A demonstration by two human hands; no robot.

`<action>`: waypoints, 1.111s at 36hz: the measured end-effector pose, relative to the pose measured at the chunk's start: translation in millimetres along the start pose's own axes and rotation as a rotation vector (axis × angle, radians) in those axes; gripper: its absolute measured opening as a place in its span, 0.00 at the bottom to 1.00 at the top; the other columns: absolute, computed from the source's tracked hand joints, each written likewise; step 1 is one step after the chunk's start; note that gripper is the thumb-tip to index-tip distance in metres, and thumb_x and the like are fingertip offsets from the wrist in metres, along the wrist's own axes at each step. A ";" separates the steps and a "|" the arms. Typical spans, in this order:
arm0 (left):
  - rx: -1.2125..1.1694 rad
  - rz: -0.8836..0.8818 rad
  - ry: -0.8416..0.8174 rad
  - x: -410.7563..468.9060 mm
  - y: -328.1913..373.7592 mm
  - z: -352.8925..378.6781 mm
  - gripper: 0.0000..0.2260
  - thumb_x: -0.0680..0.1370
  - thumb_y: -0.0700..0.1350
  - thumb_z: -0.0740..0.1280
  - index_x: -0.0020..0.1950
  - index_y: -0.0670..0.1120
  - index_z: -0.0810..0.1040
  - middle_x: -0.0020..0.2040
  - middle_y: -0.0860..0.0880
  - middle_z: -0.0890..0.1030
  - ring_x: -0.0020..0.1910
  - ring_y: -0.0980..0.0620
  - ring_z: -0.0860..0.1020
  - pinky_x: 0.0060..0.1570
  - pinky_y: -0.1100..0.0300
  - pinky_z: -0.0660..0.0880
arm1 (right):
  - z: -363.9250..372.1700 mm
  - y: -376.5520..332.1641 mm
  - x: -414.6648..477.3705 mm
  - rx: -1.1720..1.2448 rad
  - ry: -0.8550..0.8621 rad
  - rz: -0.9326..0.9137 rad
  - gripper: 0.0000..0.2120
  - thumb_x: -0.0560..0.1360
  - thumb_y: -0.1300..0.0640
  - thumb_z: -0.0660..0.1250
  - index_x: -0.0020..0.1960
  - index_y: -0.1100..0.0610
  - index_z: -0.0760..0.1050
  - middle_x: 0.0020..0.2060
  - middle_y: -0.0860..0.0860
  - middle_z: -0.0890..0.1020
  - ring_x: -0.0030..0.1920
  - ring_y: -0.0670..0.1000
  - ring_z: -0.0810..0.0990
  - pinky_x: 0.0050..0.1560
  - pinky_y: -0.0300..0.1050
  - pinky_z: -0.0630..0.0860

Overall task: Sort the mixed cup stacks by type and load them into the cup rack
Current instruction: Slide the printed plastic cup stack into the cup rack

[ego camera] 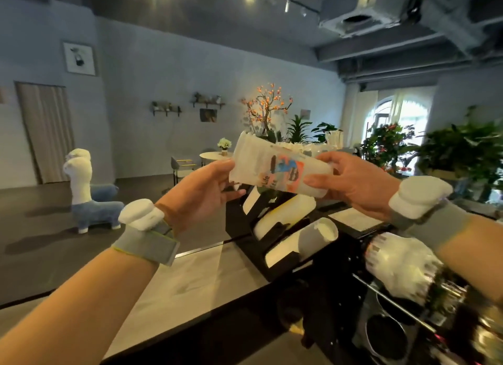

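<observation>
While held sideways above the cup rack [237,221] at the counter's [196,277] far edge, printed cup stack [277,171], left hand [206,186] curled round its wide end, right hand [352,186] seemingly pinching its narrow end

The only print that can be partly read is on the cup stack [283,174], held sideways at the middle of the frame. Its outer cup carries a colourful label [285,171] with orange, blue and black patches. Toward the right of the label there is a large dark letter like a "B". Lower left of it is a small tilted word that looks like "Life", but it is blurred. The rest of the lettering is too smeared to read. The framed picture [79,57] at upper left is too small to show any writing.
</observation>
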State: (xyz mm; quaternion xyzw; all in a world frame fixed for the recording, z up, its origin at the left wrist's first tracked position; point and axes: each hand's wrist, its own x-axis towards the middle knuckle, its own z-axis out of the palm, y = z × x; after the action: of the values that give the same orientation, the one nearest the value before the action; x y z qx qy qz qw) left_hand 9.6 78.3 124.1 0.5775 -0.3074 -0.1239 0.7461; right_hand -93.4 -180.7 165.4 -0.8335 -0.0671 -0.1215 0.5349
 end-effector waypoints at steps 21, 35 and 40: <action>0.784 0.277 0.025 228.8 -49.4 1.4 0.39 0.66 0.61 0.77 0.73 0.62 0.65 0.67 0.55 0.74 0.62 0.56 0.76 0.63 0.57 0.75 | -120.5 19.1 186.2 -0.261 0.134 -0.154 0.24 0.72 0.50 0.73 0.65 0.55 0.70 0.54 0.55 0.83 0.49 0.57 0.86 0.50 0.58 0.83; 0.922 0.273 0.220 302.4 -93.5 -43.3 0.36 0.74 0.46 0.74 0.77 0.54 0.60 0.73 0.51 0.70 0.70 0.51 0.69 0.70 0.46 0.67 | -81.8 37.5 276.2 -0.682 0.177 -0.365 0.26 0.77 0.49 0.69 0.72 0.52 0.66 0.64 0.51 0.75 0.57 0.52 0.76 0.55 0.47 0.79; 0.855 0.236 0.207 313.0 -110.8 -55.2 0.36 0.74 0.45 0.75 0.77 0.53 0.60 0.71 0.51 0.72 0.68 0.53 0.71 0.67 0.52 0.70 | -73.5 46.5 293.2 -0.787 0.141 -0.395 0.27 0.76 0.47 0.69 0.72 0.49 0.65 0.64 0.49 0.75 0.55 0.49 0.73 0.50 0.40 0.72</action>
State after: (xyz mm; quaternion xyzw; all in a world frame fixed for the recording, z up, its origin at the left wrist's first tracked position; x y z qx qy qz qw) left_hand 305.9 -80.8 111.1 0.8040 -0.3184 0.1583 0.4765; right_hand 190.1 -272.2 234.4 -0.9344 -0.1371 -0.2943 0.1468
